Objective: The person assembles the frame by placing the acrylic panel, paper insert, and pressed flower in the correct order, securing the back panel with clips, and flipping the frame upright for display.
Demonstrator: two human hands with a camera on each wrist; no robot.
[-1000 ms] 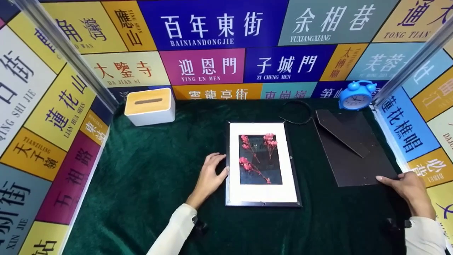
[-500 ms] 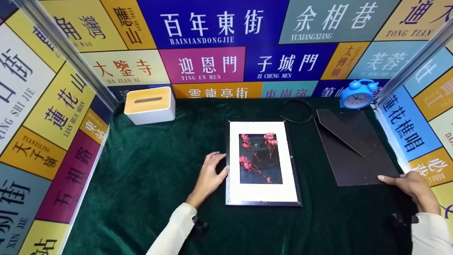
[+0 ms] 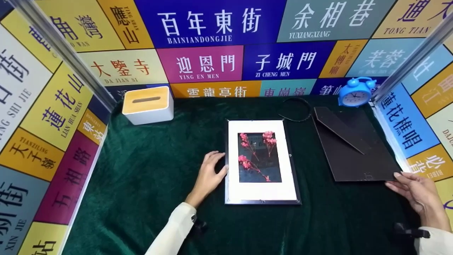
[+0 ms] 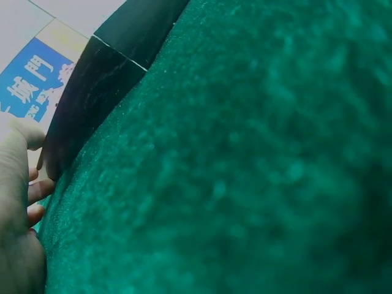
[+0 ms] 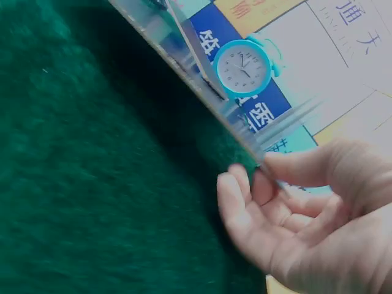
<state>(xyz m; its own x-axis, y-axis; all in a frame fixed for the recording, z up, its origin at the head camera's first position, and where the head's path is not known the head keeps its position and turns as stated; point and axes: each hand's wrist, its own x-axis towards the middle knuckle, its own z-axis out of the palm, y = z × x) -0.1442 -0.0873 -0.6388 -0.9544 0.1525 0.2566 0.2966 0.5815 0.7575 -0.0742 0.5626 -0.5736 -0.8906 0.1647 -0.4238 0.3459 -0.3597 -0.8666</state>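
Observation:
A dark picture frame (image 3: pixel 288 196) lies face-down or open-backed on green cloth; which, I cannot tell. Inside are a white mat (image 3: pixel 262 194) and three sprigs of pink dried flowers (image 3: pixel 247 163) over a dark window. My left hand (image 3: pixel 208 175) rests against the frame's left side, thumb and fingertips touching its outer edge. In the left wrist view, fingers (image 4: pixel 38 191) meet the dark side wall. At right, my right hand (image 3: pixel 419 194) pinches the near right corner of a black backing board (image 3: pixel 348 163) with a stand flap (image 3: pixel 339 131). Its near edge is lifted off the cloth.
A white tissue box (image 3: pixel 150 109) with a wooden lid stands at the back left. Behind the board is a blue alarm clock (image 3: pixel 355 92). A thin black hoop (image 3: pixel 297 119) lies behind the frame. Printed panels (image 3: pixel 200 63) wall in the table on three sides.
My right hand has shifted from resting a thumb on the board's near right corner to pinching and raising it. My left hand and the frame stay in place.

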